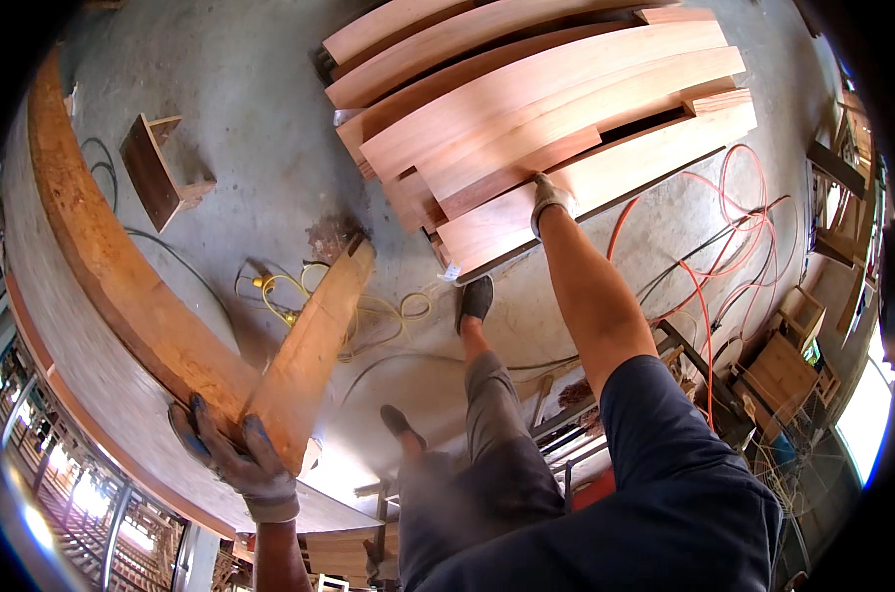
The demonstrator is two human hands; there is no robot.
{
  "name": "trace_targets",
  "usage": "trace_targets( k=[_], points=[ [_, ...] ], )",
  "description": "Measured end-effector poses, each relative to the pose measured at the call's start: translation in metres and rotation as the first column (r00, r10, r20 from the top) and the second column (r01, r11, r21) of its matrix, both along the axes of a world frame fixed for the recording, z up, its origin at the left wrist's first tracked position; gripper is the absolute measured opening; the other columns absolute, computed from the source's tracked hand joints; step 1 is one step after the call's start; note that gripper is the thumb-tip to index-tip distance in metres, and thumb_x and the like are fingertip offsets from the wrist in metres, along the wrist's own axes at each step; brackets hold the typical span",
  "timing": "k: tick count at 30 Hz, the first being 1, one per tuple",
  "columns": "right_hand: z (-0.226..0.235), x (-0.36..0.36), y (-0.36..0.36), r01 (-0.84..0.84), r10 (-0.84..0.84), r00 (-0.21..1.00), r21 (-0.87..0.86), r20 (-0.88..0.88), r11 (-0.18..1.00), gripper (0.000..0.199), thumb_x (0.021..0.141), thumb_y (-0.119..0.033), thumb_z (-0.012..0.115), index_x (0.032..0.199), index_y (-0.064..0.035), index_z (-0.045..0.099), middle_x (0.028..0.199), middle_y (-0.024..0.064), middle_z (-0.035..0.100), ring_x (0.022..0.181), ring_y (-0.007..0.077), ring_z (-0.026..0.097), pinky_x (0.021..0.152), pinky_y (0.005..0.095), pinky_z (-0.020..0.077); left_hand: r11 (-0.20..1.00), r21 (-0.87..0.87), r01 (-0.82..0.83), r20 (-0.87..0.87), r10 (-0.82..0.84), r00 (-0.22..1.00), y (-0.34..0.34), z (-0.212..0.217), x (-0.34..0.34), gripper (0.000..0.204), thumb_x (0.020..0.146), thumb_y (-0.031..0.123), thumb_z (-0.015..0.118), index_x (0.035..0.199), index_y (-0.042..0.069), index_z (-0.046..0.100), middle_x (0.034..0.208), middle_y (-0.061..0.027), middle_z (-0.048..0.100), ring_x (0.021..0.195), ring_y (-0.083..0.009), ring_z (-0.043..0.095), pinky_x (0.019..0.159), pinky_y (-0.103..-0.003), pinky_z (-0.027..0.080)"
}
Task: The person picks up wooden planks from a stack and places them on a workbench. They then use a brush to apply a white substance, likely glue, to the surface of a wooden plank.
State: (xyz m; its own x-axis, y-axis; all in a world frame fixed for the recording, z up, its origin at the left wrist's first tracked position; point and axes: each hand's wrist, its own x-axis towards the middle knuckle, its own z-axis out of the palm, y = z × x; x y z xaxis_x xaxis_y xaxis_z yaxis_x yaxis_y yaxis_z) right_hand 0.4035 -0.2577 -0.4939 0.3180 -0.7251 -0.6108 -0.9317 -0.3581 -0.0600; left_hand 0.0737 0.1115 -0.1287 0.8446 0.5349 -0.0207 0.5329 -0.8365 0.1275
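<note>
My left hand [235, 456], in a grey work glove with dark fingertips, is at the lower left. Its fingers and thumb straddle the near end of a wooden board [311, 350], which slants up and away over the floor. Beside that board, a long rough-edged slab [122, 266] curves along the grey bench top. My right arm reaches forward to a stack of smooth reddish planks [566, 99]. There my gloved right hand [552, 201] is closed over a pale plank [615, 178] on the near side; part of its fingers is hidden.
A small wooden stool-like frame [161, 173] lies on the concrete floor at left. A yellow cord [378, 308] is looped near my feet, and red hoses [709, 286] with black cables tangle at right. Wooden pieces [778, 380] and metal racks crowd the right edge.
</note>
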Motion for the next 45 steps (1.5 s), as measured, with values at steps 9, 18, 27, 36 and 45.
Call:
trace_targets(
  k=[9,18,27,36,45],
  points=[
    [0.012,-0.007,-0.01,0.035,-0.036,0.999,0.072,0.015,0.997,0.103,0.07,-0.059,0.091,0.141,0.0089,0.061,0.148,0.026,0.061,0.135,0.0366,0.06,0.112,0.0413,0.0481,1.0,-0.001,-0.005,0.028,0.005,1.0,-0.001,-0.002,0.001,0.055,0.108,0.033,0.057,0.152,0.001,0.048,0.16,-0.0282,0.034,0.148,-0.0455,0.035,0.119,-0.059,0.035],
    [-0.004,-0.017,0.018,0.172,-0.166,0.982,-0.06,0.093,0.983,0.136,0.061,-0.054,0.099,0.157,0.0132,0.031,0.157,0.0257,0.05,0.142,0.035,0.054,0.118,0.0408,0.0431,1.0,-0.006,-0.016,0.019,0.016,1.0,-0.003,-0.002,0.004,0.056,0.108,0.034,0.057,0.152,0.002,0.048,0.16,-0.028,0.034,0.149,-0.045,0.034,0.119,-0.058,0.034],
    [0.015,-0.007,0.012,0.074,-0.075,0.997,0.036,0.028,0.997,0.137,0.061,-0.059,0.095,0.154,0.0152,0.026,0.153,0.0287,0.052,0.141,0.0327,0.055,0.115,0.038,0.0458,0.996,-0.061,-0.065,0.072,0.07,0.995,-0.004,-0.002,0.002,0.061,0.105,0.036,0.062,0.153,0.001,0.048,0.161,-0.0285,0.032,0.15,-0.0449,0.033,0.12,-0.059,0.034],
    [0.06,-0.076,-0.027,-0.354,0.154,0.878,0.398,0.452,0.846,0.027,0.087,-0.035,0.069,0.092,-0.0085,0.073,0.083,0.006,0.072,0.067,0.0186,0.06,0.065,0.0377,0.048,0.989,-0.147,-0.023,0.144,0.044,0.989,-0.001,0.001,0.001,0.063,0.104,0.035,0.066,0.154,0.001,0.046,0.163,-0.0294,0.029,0.151,-0.0467,0.03,0.121,-0.059,0.032],
    [0.345,-0.22,0.048,0.086,-0.182,0.974,0.529,0.133,0.844,0.03,0.079,-0.026,0.088,0.082,0.001,0.077,0.081,0.008,0.076,0.066,0.0155,0.068,0.064,0.0331,0.0562,0.982,-0.18,-0.065,0.149,0.092,0.985,0.0,-0.012,-0.018,0.078,0.099,0.052,0.069,0.158,0.008,0.043,0.168,-0.028,0.026,0.156,-0.0439,0.025,0.124,-0.061,0.025]
  ],
)
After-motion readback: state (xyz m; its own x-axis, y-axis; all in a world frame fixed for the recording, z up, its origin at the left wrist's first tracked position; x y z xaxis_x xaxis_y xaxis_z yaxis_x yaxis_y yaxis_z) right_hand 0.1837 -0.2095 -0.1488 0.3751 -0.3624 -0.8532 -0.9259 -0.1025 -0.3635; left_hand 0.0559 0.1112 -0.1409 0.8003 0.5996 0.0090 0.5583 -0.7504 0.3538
